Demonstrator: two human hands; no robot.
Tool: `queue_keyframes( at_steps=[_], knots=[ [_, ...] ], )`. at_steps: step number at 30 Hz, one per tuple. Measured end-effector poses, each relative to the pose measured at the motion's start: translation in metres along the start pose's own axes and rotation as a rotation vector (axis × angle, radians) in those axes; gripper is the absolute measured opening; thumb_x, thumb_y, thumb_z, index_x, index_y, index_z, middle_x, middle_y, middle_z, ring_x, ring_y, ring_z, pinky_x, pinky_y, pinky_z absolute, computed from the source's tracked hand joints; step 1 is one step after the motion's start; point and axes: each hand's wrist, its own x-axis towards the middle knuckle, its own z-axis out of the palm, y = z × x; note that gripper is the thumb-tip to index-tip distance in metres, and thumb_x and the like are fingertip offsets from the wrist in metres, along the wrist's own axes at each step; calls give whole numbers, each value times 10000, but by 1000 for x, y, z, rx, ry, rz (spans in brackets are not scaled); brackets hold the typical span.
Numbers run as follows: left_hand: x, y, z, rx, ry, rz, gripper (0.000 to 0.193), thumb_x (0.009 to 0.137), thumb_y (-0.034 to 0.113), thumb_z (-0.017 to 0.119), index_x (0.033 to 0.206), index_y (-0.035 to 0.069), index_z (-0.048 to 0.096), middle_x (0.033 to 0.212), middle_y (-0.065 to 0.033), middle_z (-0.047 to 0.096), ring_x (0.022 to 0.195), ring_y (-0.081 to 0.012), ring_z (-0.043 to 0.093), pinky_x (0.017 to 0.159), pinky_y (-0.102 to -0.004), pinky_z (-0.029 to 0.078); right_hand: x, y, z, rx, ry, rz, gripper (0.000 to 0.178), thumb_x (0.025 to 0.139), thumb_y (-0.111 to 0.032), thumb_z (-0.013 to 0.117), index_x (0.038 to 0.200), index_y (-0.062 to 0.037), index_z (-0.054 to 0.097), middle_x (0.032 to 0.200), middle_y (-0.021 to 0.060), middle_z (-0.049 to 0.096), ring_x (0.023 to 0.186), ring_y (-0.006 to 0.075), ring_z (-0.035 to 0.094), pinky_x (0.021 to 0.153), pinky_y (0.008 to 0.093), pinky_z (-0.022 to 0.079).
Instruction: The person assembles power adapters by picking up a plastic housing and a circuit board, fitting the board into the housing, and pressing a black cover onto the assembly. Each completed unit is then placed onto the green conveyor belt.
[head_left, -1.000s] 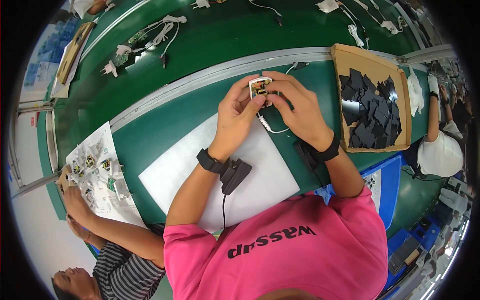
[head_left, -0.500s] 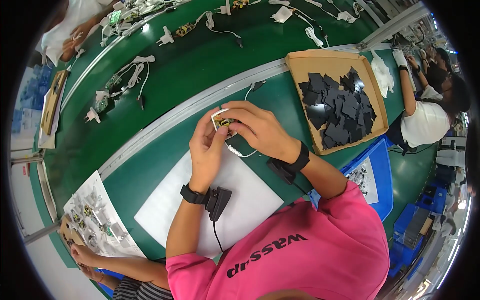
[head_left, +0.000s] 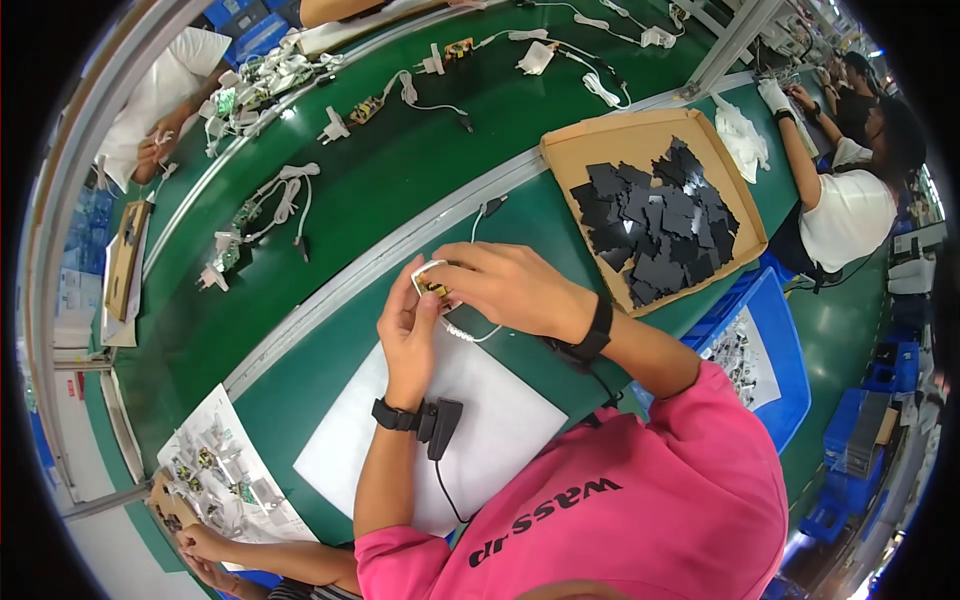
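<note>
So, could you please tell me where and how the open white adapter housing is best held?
Probably by the outer side walls of the white adapter housing, from left and right: its open face is turned up, exposing the circuit components, which are best untouched.

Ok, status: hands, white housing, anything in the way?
Left hand holding open white housing; right hand on it. Circuit parts showing. White cable close by, seemingly clear.
</note>
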Motion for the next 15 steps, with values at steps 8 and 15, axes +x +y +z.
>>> queue_keyframes(
  at_steps=[8,15],
  knots=[
    [2,0,-2,35,-10,41,406,995,188,462,1350,9,377,1150,-145,582,917,-199,611,802,-328,514,52,77,-105,-206,585,186,274,817,-119,686,1051,-24,578,967,146,602,708,246,613,630,312,510],
    [7,-3,-6,84,-45,65,354,994,180,456,1304,15,417,1113,-131,589,865,-183,604,773,-311,507,30,236,-153,-688,450,359,320,849,-284,646,1048,-44,576,943,157,636,829,312,633,729,393,497]
  ],
)
